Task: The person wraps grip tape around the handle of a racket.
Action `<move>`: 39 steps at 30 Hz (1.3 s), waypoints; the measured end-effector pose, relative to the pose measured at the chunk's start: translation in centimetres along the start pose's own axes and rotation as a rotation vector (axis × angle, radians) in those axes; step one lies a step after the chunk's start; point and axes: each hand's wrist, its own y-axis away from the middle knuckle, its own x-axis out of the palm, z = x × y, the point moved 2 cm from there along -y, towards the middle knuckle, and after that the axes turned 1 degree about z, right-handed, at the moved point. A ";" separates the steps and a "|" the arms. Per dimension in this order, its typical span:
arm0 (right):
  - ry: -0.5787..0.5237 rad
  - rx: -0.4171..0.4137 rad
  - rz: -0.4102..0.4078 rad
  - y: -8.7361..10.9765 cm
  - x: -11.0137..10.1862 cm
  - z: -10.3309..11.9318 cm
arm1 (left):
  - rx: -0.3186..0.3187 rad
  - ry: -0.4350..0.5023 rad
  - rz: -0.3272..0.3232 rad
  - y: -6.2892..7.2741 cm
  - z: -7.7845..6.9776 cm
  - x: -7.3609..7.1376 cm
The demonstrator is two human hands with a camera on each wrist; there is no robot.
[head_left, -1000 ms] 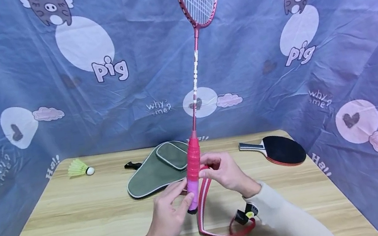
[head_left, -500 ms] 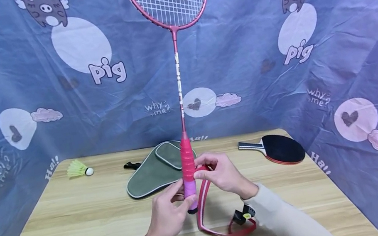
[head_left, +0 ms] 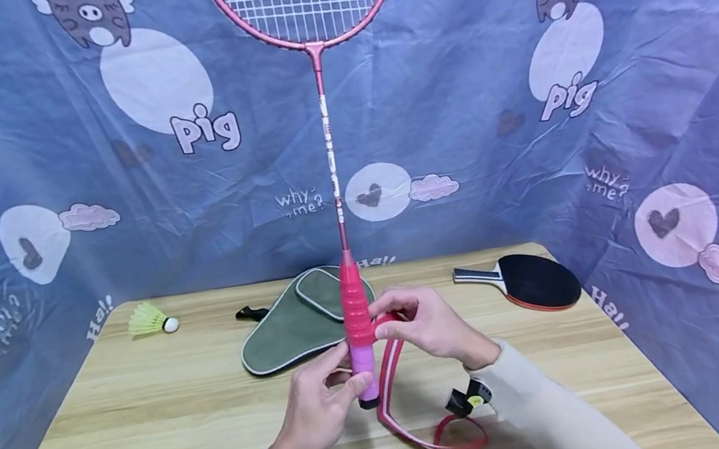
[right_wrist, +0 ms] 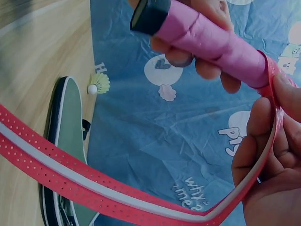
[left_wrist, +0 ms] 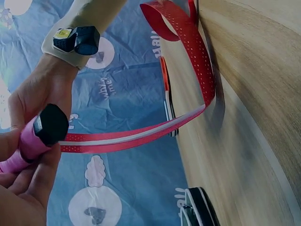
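A badminton racket (head_left: 331, 157) stands nearly upright over the table, its head cut off by the top of the head view. My left hand (head_left: 311, 409) grips the bare pink-purple lower handle (right_wrist: 216, 44) just above the black butt cap (left_wrist: 51, 125). Red perforated grip tape (left_wrist: 197, 61) is wound round the upper handle. Close beside the lower edge of that winding, my right hand (head_left: 424, 325) pinches the tape between thumb and fingers. The loose length, with a pale strip along it, hangs from there and curls on the tabletop.
Behind the handle lies a green paddle case (head_left: 279, 343) with a black strap. A table tennis bat (head_left: 539, 281) rests at the right back, and a yellow shuttlecock (head_left: 152, 319) at the left back. Patterned blue cloth (head_left: 504, 183) walls the table on its visible sides.
The racket has turned about its length, so its strings now face the camera, and it has swung left to upright. The loose tape end has shifted slightly. Both hands keep their holds.
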 end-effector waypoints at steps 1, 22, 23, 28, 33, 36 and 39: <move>-0.002 0.001 0.004 0.0 -0.1 0.1 | 0.001 0.011 0.013 0.0 0.0 0.0; -0.131 -0.026 0.044 -0.7 0.2 -0.3 | 0.031 0.202 0.250 -0.6 0.6 -0.9; -0.131 -0.029 0.055 -0.8 0.2 -0.3 | 0.038 0.204 0.262 -0.7 0.6 -1.0; -0.070 -0.075 0.131 -0.8 0.0 -0.8 | 0.080 0.203 0.314 -0.9 0.9 -1.2; -0.048 -0.106 0.141 -0.7 -0.3 -1.0 | 0.025 0.198 0.288 -1.2 1.0 -1.1; -0.070 -0.106 0.106 -0.7 -0.4 -1.1 | -0.018 0.182 0.186 -1.3 1.0 -0.9; -0.081 -0.098 0.054 -0.6 -0.3 -1.0 | -0.021 0.157 0.074 -1.3 0.7 -0.6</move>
